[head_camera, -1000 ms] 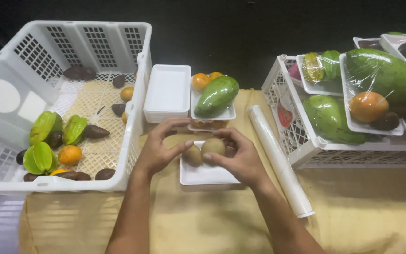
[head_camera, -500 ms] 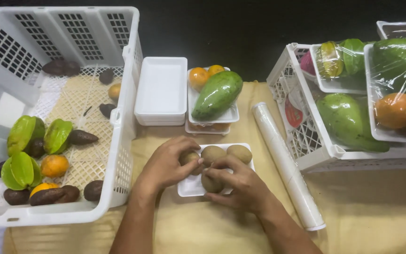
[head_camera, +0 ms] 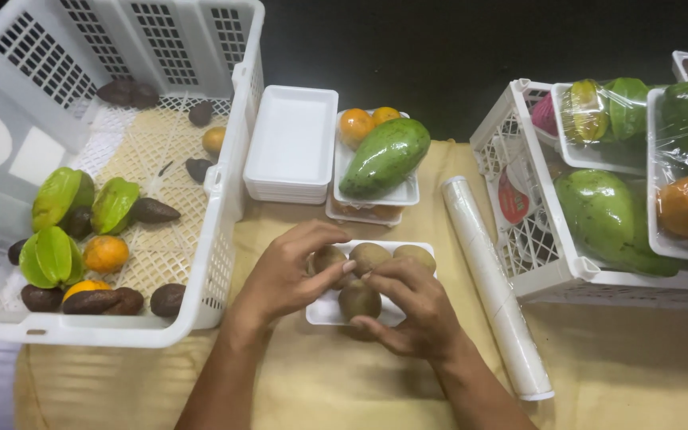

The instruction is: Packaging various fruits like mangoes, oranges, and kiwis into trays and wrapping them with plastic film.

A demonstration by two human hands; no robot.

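Holding a brown kiwi [head_camera: 358,300] between fingers and thumb, the right hand [head_camera: 409,312] sets it at the near side of a small white foam tray [head_camera: 322,312] on the table [head_camera: 296,382]. The left hand [head_camera: 287,273] curls over the tray's left end, its fingertips touching another kiwi [head_camera: 330,258] there without closing around it. Two more kiwis [head_camera: 369,256] lie side by side along the far edge of the tray, the rightmost [head_camera: 416,256] just beside the right hand's knuckles.

Half a second ago the tray showed three fruits in a row with the right hand cupped over the fourth; now that fourth kiwi is plainly visible in the front of the tray, and the left hand has stayed on the leftmost one. A second ago only two kiwis sat on the tray.

Beyond the tray stand a stack of empty white trays [head_camera: 292,143] and a tray with a green mango [head_camera: 385,158] and oranges [head_camera: 355,126]. A roll of clear film [head_camera: 494,287] lies to the right. A white basket [head_camera: 228,191] on the left holds starfruit [head_camera: 51,256] and other fruit; a white crate [head_camera: 531,239] on the right holds wrapped trays.
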